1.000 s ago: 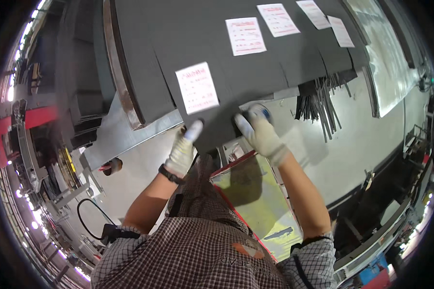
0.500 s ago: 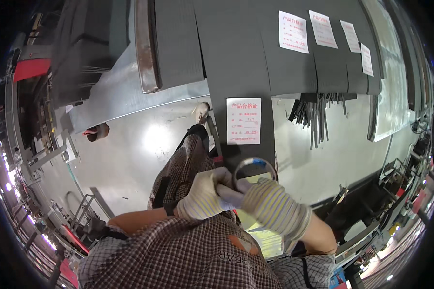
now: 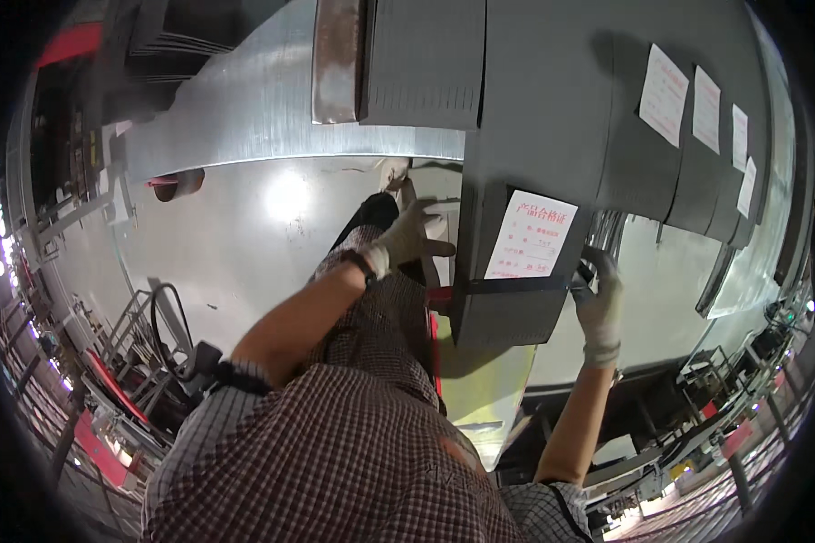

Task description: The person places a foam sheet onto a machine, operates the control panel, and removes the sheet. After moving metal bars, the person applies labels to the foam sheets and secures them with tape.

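A stack of dark grey flat sheets (image 3: 507, 321) points toward me, with a white paper label with red print (image 3: 532, 237) lying tilted on top. A thin black band (image 3: 521, 285) crosses the stack just below the label. On the stack's left side, my left hand (image 3: 406, 241), in a pale glove, has its fingers spread and holds nothing visible. My right hand (image 3: 599, 303), in a similar glove with darkened fingertips, is at the stack's right edge near the band's end. Its fingers are curled around something dark that I cannot make out.
More grey sheets with white labels (image 3: 666, 95) cover the surface at the far right. A brown metal bar (image 3: 337, 63) and slotted grey sheets (image 3: 423, 63) lie at the far side on a metal table (image 3: 244, 118). Below the stack is a yellowish board (image 3: 484, 389).
My hands were together in front of me with a clear tape-like ring; now they are apart on either side of the stack. The ring is no longer visible. The view has shifted.
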Demonstrator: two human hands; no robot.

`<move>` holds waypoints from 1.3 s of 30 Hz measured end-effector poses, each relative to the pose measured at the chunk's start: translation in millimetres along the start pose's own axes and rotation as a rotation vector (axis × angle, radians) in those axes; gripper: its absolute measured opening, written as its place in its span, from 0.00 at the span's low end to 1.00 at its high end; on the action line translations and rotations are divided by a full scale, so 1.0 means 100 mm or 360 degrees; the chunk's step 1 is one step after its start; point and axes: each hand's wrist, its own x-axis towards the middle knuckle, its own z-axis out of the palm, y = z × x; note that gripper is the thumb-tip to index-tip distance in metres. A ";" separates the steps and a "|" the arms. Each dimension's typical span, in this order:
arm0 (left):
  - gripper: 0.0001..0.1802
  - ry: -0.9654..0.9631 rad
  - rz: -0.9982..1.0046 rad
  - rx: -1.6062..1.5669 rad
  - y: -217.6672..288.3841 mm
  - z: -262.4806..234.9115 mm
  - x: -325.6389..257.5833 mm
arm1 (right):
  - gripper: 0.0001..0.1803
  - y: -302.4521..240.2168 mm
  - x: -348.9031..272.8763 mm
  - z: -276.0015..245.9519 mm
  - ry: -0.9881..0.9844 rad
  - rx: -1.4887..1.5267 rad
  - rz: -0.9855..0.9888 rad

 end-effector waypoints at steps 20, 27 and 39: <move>0.10 -0.0059 0.0496 0.0907 1.97 0.40 -0.99 | 0.45 -1.38 -0.36 0.74 0.0661 0.0276 -0.0339; 0.32 0.0109 -0.0306 -0.0561 1.22 0.66 -0.56 | 0.13 -1.52 -0.13 0.02 -0.0709 -0.0836 -0.0701; 0.38 -0.0462 -0.0128 -0.0517 2.07 0.33 -0.12 | 0.16 -0.14 0.43 0.21 0.0141 0.0331 0.0166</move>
